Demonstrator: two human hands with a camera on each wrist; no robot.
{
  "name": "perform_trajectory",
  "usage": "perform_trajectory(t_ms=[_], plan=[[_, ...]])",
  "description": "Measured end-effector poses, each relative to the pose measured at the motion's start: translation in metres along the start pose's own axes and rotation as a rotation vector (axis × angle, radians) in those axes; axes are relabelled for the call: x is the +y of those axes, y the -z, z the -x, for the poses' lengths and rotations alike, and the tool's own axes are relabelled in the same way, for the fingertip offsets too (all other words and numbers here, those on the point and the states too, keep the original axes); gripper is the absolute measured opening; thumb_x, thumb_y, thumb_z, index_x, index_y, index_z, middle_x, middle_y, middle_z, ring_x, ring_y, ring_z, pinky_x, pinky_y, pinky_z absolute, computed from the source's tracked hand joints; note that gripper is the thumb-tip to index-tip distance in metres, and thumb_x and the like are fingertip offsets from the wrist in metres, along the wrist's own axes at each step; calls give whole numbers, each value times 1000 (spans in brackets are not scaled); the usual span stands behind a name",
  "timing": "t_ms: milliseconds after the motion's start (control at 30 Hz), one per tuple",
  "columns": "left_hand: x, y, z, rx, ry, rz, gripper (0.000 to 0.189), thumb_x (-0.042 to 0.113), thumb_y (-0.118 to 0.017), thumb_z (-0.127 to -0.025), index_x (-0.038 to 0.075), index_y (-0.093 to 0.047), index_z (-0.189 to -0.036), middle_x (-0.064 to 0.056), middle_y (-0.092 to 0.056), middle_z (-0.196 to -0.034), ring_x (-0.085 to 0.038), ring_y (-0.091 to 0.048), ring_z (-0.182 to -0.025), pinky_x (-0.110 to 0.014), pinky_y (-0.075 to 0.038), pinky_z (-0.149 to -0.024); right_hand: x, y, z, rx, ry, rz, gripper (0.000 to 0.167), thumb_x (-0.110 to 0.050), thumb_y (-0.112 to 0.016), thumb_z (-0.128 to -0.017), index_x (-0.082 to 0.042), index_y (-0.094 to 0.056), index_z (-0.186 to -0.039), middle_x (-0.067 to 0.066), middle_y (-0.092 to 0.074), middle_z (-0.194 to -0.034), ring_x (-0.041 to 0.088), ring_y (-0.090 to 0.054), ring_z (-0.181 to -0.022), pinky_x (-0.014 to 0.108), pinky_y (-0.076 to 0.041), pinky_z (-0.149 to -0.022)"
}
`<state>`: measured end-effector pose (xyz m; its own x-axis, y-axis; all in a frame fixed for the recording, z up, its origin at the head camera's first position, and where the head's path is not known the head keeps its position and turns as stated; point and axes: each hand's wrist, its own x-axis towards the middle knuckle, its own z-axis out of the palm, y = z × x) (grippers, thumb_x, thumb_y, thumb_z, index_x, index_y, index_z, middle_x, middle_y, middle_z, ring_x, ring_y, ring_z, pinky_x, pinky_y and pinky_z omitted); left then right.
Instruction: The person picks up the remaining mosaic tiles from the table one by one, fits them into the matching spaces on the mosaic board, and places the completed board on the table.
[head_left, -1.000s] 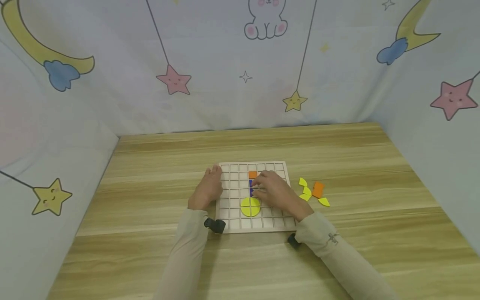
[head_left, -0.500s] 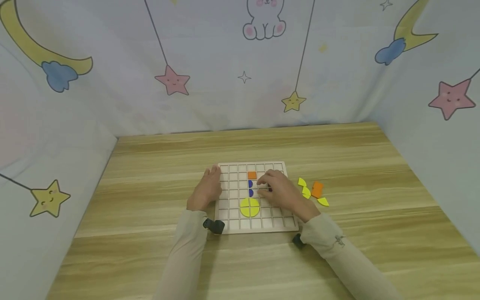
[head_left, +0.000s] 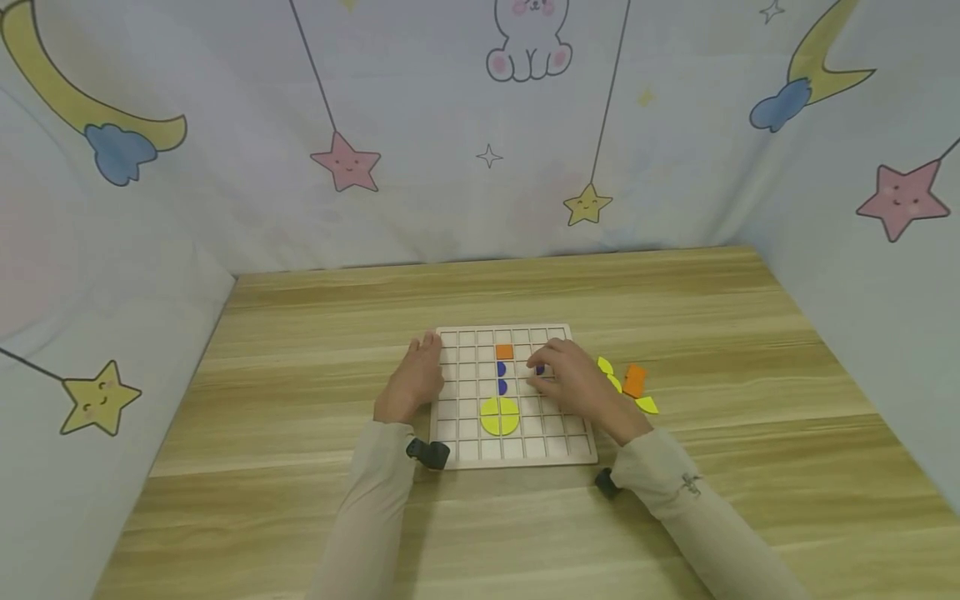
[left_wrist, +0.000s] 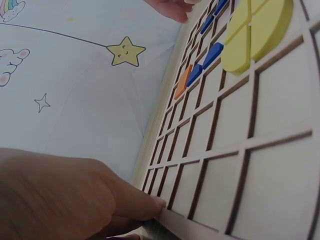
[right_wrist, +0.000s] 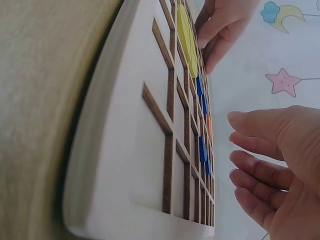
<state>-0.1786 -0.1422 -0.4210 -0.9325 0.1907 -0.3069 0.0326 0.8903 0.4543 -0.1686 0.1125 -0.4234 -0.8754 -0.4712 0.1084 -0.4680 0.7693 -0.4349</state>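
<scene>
My left hand (head_left: 412, 379) holds the left edge of a pale wooden grid board (head_left: 468, 450), thumb tip right at the rim in the left wrist view. Over the board's right side hovers my right hand (right_wrist: 280, 165), fingers loosely bent and apart, nothing between them. One column bears an orange square (head_left: 505, 352) above two blue half-circles (head_left: 502, 377); closer to me, a yellow circle (head_left: 499, 417) is made of quarter pieces. Farther right, another blue piece (head_left: 540, 369) shows partly beneath my right hand; the right wrist view shows two blue pieces (right_wrist: 203, 149) there.
Right of the board lie loose yellow quarter pieces (head_left: 647, 406) and orange pieces (head_left: 634, 381), some partly behind my right hand. The wood-grain table (head_left: 300, 350) is bordered by a printed white curtain (head_left: 420, 225) at the back and sides.
My right hand has drawn back to the right from the blue half-circles in the column, uncovering them. The left hand stays at the board's left edge.
</scene>
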Motion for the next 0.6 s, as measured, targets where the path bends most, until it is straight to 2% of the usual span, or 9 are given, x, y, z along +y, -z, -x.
perform_trajectory(t_ms=[233,600], plan=[[0,1,2,7,-16,-13,56,4,-34,-99,-8,-14,-150,-24,-9,-158,-42,-7,-146,-47,-11,-121,5,1,1,5,-39,-13,22,-25,-67,-89,-9,-70,-103,4,-65,-103,21,-56,-97,39,-51,-87],[0,1,1,6,-5,-10,55,5,-35,-100,-7,-16,-150,-23,-9,-158,-40,-7,-147,-45,-9,-122,16,4,7,1,-94,-69,22,-26,-67,-90,-10,-69,-105,3,-62,-107,22,-55,-103,40,-51,-89]])
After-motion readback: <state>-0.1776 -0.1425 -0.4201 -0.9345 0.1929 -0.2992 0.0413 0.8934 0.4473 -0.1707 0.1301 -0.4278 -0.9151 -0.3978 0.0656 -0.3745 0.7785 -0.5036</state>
